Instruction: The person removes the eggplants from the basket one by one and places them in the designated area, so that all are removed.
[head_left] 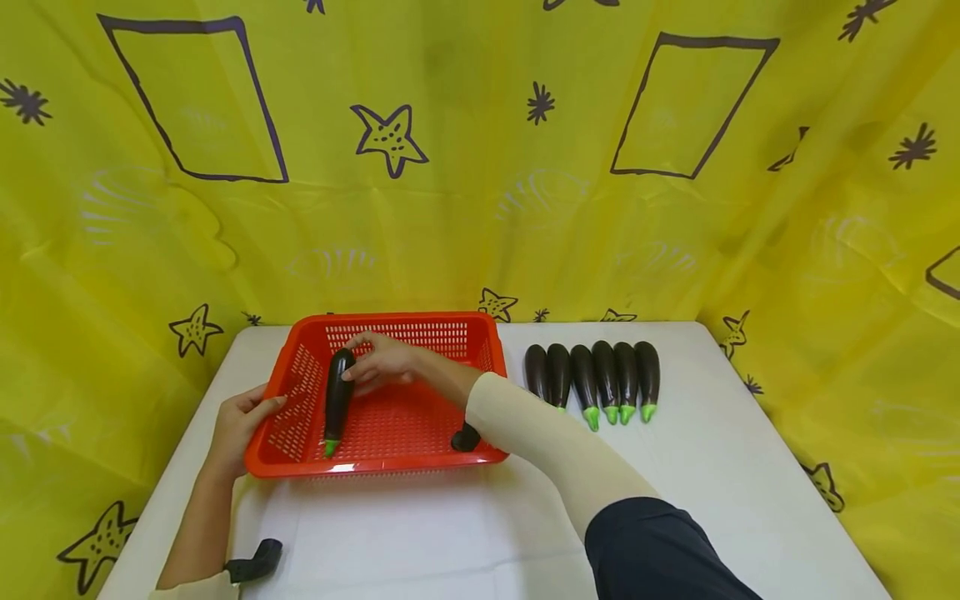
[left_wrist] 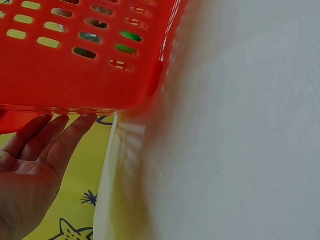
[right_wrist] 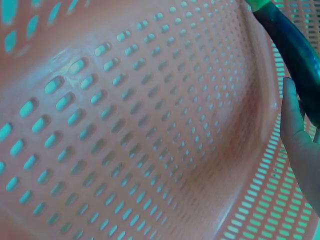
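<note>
My right hand [head_left: 381, 360] reaches into the red plastic basket [head_left: 390, 467] and grips a dark eggplant [head_left: 339, 400] near its rounded end. The eggplant's green stem end points toward me, by the basket's left side. In the right wrist view the thumb lies along the eggplant [right_wrist: 292, 55], above the perforated basket wall. At the basket's left rim, my left hand [head_left: 238, 429] holds on with its thumb over the edge. The left wrist view shows the fingers of that hand [left_wrist: 37, 165] against the rim from outside.
Several eggplants [head_left: 606, 379] lie in a row on the white table [head_left: 720, 500], right of the basket, green ends toward me. A yellow patterned curtain [head_left: 465, 233] hangs behind and at both sides. Black wrist cameras [head_left: 257, 562] are strapped on.
</note>
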